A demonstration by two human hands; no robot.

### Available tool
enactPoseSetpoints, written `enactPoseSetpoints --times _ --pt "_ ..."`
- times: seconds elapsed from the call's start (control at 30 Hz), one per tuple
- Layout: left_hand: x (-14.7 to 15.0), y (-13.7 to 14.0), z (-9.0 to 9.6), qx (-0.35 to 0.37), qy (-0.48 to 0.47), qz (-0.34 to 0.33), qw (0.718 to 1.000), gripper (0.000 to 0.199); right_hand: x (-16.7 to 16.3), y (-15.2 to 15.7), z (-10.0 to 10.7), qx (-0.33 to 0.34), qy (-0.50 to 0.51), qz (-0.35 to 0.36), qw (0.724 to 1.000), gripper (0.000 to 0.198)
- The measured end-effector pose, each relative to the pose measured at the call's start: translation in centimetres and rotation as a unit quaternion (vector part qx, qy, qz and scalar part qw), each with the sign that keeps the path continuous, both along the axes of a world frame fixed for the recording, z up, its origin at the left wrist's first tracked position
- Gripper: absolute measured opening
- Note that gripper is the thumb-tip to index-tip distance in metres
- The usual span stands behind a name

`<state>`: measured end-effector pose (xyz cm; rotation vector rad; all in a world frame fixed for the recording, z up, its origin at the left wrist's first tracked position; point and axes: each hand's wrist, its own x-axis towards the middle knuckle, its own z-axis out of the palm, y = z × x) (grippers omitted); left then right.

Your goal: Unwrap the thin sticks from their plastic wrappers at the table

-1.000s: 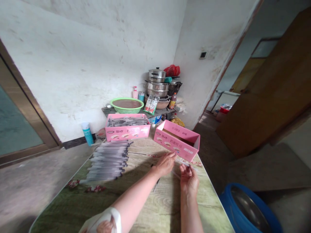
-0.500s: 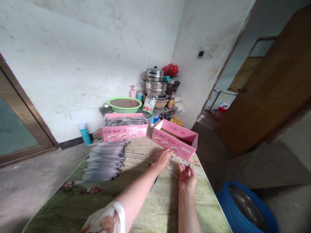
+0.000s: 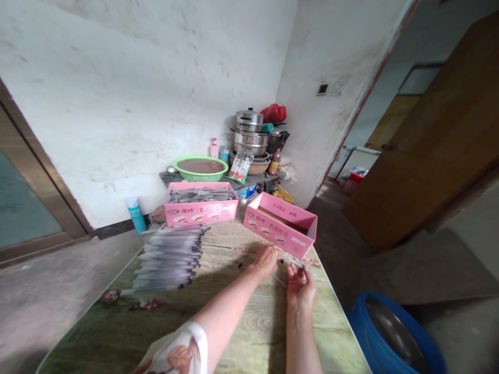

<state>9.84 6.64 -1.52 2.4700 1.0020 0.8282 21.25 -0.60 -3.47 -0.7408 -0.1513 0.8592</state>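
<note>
My right hand [image 3: 301, 289] is palm-up over the table, fingers curled round a slim translucent pen [image 3: 293, 261]. Just left of it, my left hand [image 3: 267, 261] has its fingers pressed together near the pen's other end; what they pinch is hidden. A small dark piece [image 3: 281, 261] shows between the hands, and another dark bit [image 3: 240, 265] lies left of my left wrist. Many translucent pens with dark tips form a stacked row [image 3: 167, 259] on the left. Behind the hands stands an open pink box [image 3: 278, 228]; a second pink box [image 3: 200, 213] holds similar pens.
The wood-patterned table [image 3: 249, 332] has its right edge near my right arm. A blue tub [image 3: 362, 322] is on the floor beyond it. A green basin [image 3: 200, 176] and stacked steel pots [image 3: 249, 137] stand at the back. A blue spray can [image 3: 136, 215] is at left.
My left hand has shifted slightly right and nearer, toward my right hand. A thin dark stick by my left forearm no longer shows. The right hand has hardly moved.
</note>
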Motion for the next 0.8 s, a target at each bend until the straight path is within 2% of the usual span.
enactPoseSetpoints --times 0.17,0.3,0.47,0.6,0.67,0.73,0.8 --pt "1.0 -0.3 -0.3 0.048 0.045 -0.045 0.997 0.018 0.3 -0.1 0.1 0.002 0.017 -0.003 1.000 0.015" --pt "1.7 -0.7 -0.4 0.071 0.057 -0.040 0.995 0.023 0.1 -0.1 0.1 0.005 0.018 0.004 1.000 0.015" --pt "1.9 -1.4 0.3 0.012 0.019 -0.013 1.000 0.023 0.1 0.0 0.0 0.015 0.006 0.008 1.000 0.018" --pt "0.0 -2.0 1.4 -0.055 -0.048 0.069 0.995 0.026 0.2 0.0 0.1 0.015 0.008 0.009 1.000 0.017" --pt "-1.8 -2.3 2.0 -0.148 -0.141 0.106 0.973 0.024 -0.1 -0.1 0.4 0.016 0.013 0.012 1.000 0.017" --pt "-3.9 -2.9 2.5 -0.270 -0.259 0.102 0.922 0.022 -0.7 -0.2 0.9 0.016 0.014 0.024 0.999 0.017" --pt "-5.8 -3.8 2.8 -0.359 -0.356 0.066 0.860 0.023 -1.8 -0.3 1.6 0.017 0.005 0.046 0.999 0.019"
